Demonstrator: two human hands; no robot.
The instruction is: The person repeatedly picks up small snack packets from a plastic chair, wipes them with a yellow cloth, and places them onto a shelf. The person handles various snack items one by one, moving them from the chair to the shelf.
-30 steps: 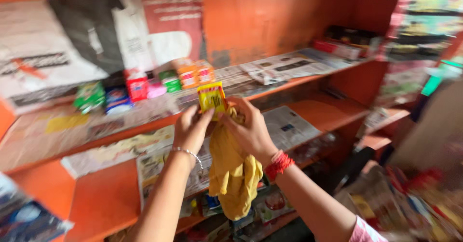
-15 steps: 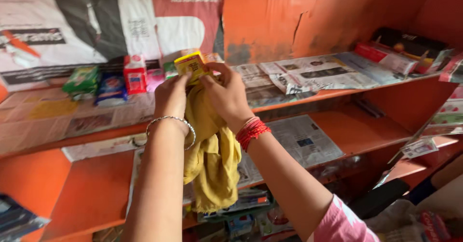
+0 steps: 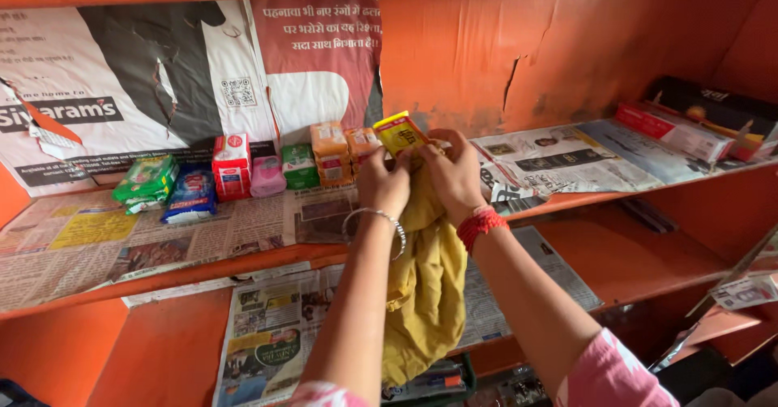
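Presently you are holding a small yellow packet [image 3: 400,134] at the shelf, with both hands raised together near the centre of the view. Your left hand [image 3: 383,185] and right hand [image 3: 454,172] are closing their fingers around the packet's lower end and around the top of a yellow cloth [image 3: 423,293], which is hanging down toward 6 o'clock between your forearms. Judging from the row of small packets [image 3: 267,168] already standing at 9 o'clock of your hands, the shelf is partly stocked, and the yellow packet is not yet set down on the newspaper-lined shelf [image 3: 146,241]. At 3 o'clock, flat boxes [image 3: 673,130] are lying on the same shelf, well apart. An orange packet [image 3: 330,152] is standing just beside your left hand, crowding the free spot; the hanging cloth is covering part of the lower shelf [image 3: 616,261].
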